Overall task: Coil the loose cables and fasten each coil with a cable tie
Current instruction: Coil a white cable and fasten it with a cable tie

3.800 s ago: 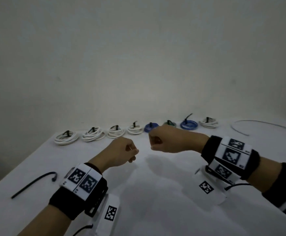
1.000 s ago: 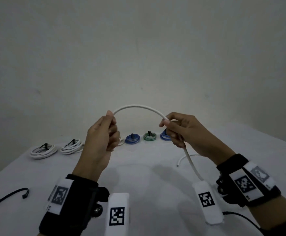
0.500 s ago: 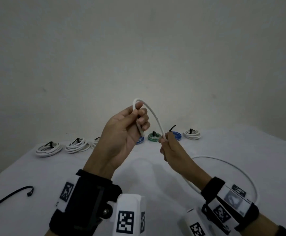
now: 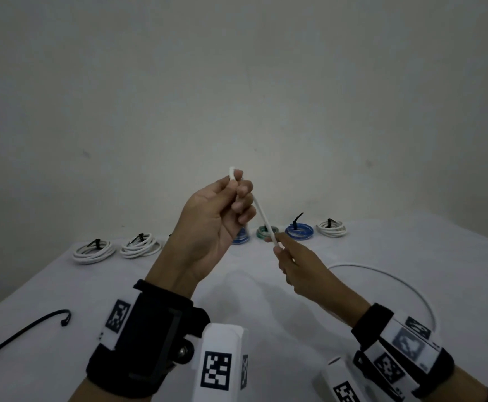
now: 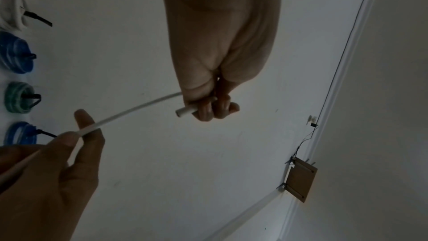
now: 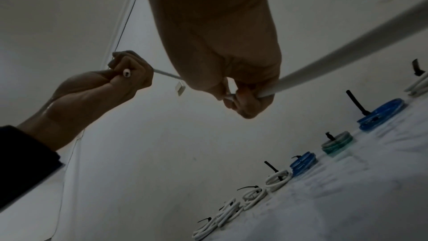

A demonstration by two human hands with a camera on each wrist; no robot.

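Both hands (image 4: 213,221) (image 4: 300,268) gripping white cable (image 4: 263,217)

The left hand (image 4: 208,224) grips the end of the loose cable (image 4: 261,216) above the table (image 4: 266,309), up and to the left of the right hand (image 4: 298,268), which pinches the same cable lower down. Past that pinch the cable loops rightward onto the table. Behind both grips a row of tied coils (image 4: 93,250) runs along the table's far edge. Far left of the grips, nearer the person, lies what seems a spare cable tie (image 4: 28,330).
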